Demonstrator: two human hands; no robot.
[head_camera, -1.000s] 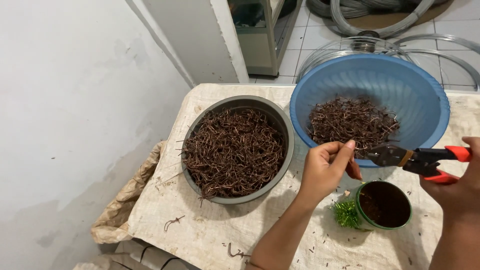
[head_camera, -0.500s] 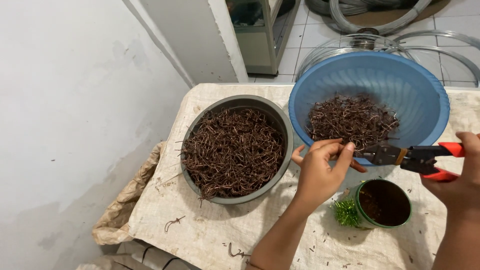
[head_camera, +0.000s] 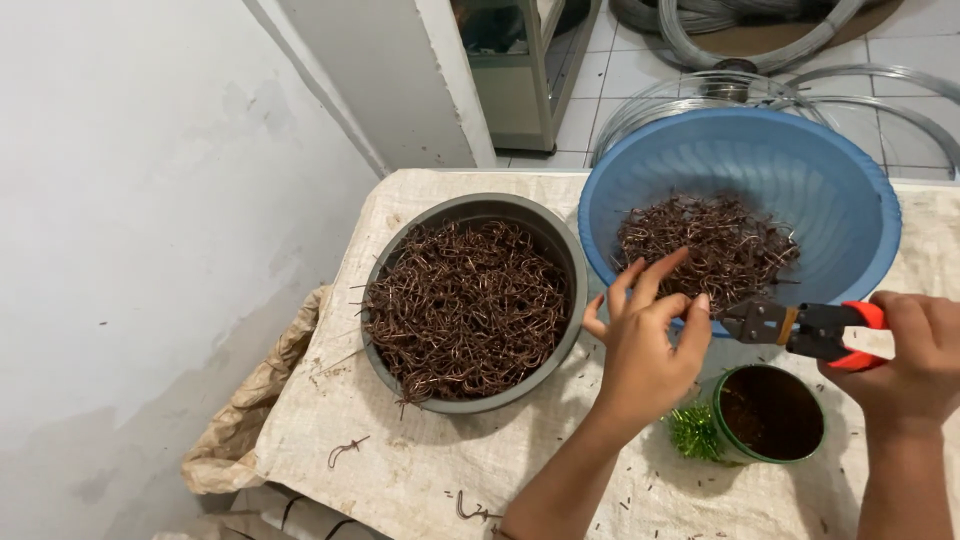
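Nearest on the counter (head_camera: 420, 470) stands a small green can (head_camera: 770, 412), a green tuft (head_camera: 692, 432) just left of it. Above it the right hand (head_camera: 915, 355) grips red-handled pliers (head_camera: 800, 327), nose pointing left toward the left hand (head_camera: 648, 340), whose fingers are loosely spread; whether they pinch a wire, I cannot tell. Farther off, the grey bowl (head_camera: 470, 300) and blue basin (head_camera: 740, 210) both hold brown wire pieces (head_camera: 465, 305), within reach.

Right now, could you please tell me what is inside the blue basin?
The blue basin holds a loose heap of brown wire pieces. The left hand covers the heap's near edge, so that part cannot be seen.
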